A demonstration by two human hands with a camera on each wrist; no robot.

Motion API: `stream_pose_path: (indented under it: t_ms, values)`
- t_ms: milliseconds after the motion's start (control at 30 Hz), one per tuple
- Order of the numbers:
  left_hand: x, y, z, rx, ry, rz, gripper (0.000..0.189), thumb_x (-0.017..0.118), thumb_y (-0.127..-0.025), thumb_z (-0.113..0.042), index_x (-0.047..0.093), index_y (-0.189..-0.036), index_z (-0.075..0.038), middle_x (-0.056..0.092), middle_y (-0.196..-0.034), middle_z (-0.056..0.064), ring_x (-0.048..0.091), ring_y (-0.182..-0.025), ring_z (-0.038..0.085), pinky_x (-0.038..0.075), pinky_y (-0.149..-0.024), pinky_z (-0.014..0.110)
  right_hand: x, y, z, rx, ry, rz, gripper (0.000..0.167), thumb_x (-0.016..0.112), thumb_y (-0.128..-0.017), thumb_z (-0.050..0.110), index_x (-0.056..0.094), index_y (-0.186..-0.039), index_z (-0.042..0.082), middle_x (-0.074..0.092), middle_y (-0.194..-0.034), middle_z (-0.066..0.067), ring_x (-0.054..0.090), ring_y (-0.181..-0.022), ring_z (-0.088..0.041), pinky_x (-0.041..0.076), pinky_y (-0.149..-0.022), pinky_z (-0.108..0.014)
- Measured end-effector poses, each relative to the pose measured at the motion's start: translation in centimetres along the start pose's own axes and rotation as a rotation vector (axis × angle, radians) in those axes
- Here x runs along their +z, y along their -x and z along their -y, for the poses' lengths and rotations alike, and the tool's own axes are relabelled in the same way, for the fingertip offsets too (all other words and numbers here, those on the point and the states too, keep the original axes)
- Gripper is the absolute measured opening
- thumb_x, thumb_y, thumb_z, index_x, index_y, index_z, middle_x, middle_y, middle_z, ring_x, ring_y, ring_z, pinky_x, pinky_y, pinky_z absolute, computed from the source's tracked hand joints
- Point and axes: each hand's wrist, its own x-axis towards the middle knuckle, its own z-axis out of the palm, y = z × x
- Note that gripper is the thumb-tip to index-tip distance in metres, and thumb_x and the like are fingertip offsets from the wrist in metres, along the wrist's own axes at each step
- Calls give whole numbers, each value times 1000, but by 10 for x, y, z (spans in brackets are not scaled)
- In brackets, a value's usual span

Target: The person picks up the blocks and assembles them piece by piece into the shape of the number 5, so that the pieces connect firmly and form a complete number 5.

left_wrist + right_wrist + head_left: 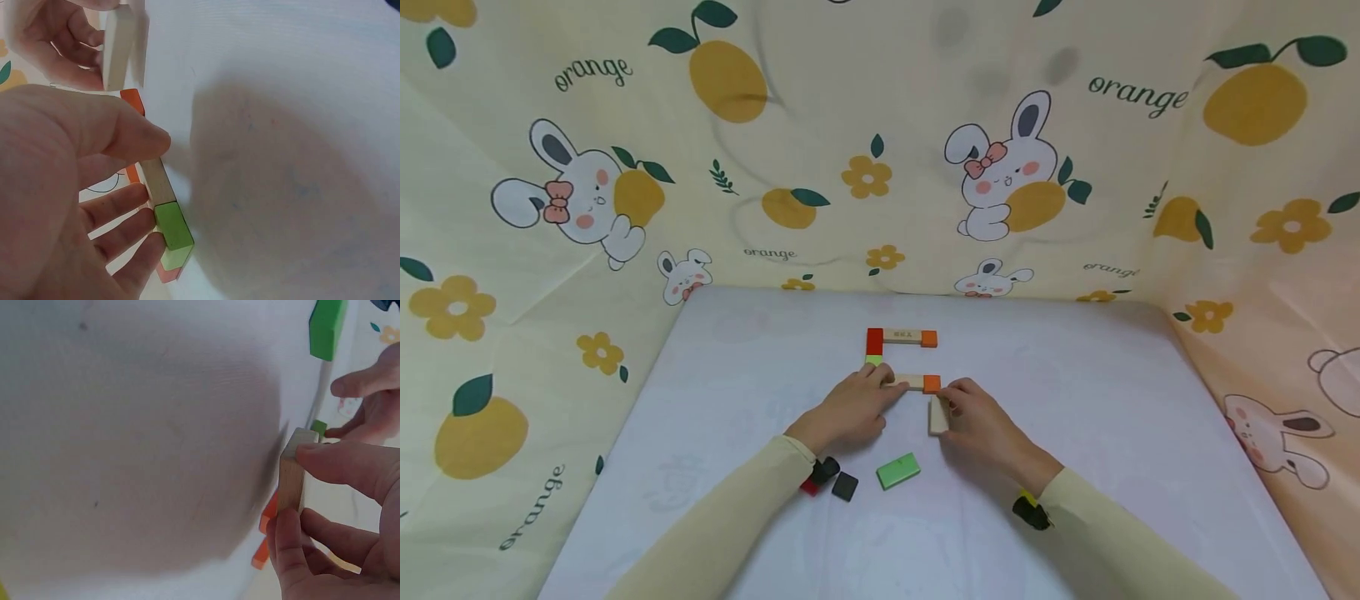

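Observation:
My right hand pinches a plain wooden block between thumb and fingers, just below the orange block. That orange block ends a lower row, beside another wooden block. Over this row lies my left hand, fingers fairly straight and touching the blocks. In the left wrist view, its fingers meet the side of a green block. A red block stands behind, joined to an upper row of a wooden block and an orange block. The left hand hides the lower left corner.
A loose green block lies between the forearms on the white tabletop. Near the left wrist are a black block and a red block, partly covered by the sleeve and wrist camera. A printed cloth hangs behind the table.

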Motion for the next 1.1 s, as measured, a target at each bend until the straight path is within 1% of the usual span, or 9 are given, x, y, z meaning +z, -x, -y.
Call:
stream_pose_path:
  t_ms: [67,200,333,467,667,867,1100]
  values:
    - [-1,0,-1,1,-1,2,66,70,-104,-18,48,-166,-22,50,-147,3,44,-125,20,47,-103,32,2,-2,-2,2,19,1,60,89,-85,-1,66,-140,-3,58,-134,-10,64,-111,-25,58,-98,-43]
    - [-2,0,-2,2,7,2,66,70,-103,-17,49,-165,-21,50,-147,4,45,-125,20,47,-102,32,5,-6,-3,-25,48,0,58,86,-84,-3,66,-139,-5,58,-131,-11,63,-109,-24,58,-98,-42]
    - [-2,0,-1,4,4,0,66,71,-103,-17,48,-166,-21,50,-148,4,44,-126,20,47,-104,33,5,-8,-4,-46,63,-8,57,86,-84,-3,66,-137,-6,59,-130,-12,63,-107,-23,58,-97,-42]
    - [-1,-1,0,8,-12,-7,66,70,-103,-17,49,-166,-21,50,-148,4,45,-126,21,47,-104,33,5,-9,-3,-57,44,-15,55,87,-84,-3,68,-135,-5,60,-129,-12,64,-109,-24,57,-97,-42]
    - [0,0,0,10,-15,-8,66,71,-103,-17,49,-165,-21,50,-148,5,45,-126,21,48,-104,33,6,-9,-3,-39,17,-19,52,87,-83,-5,70,-132,-1,61,-127,-11,63,-106,-23,57,-94,-42]
    - [-1,-1,0,16,-15,-2,67,71,-103,-18,48,-166,-21,50,-149,5,45,-127,22,47,-105,33,7,-8,-4,-48,9,-24,47,86,-83,-6,73,-127,0,62,-126,-10,64,-107,-23,57,-95,-42]
    - [2,-3,0,12,-19,-7,67,73,-103,-20,48,-166,-21,50,-149,5,45,-127,21,48,-105,33,7,-8,-6,-59,2,-29,47,85,-83,-6,73,-127,0,62,-125,-9,63,-105,-23,57,-94,-42]
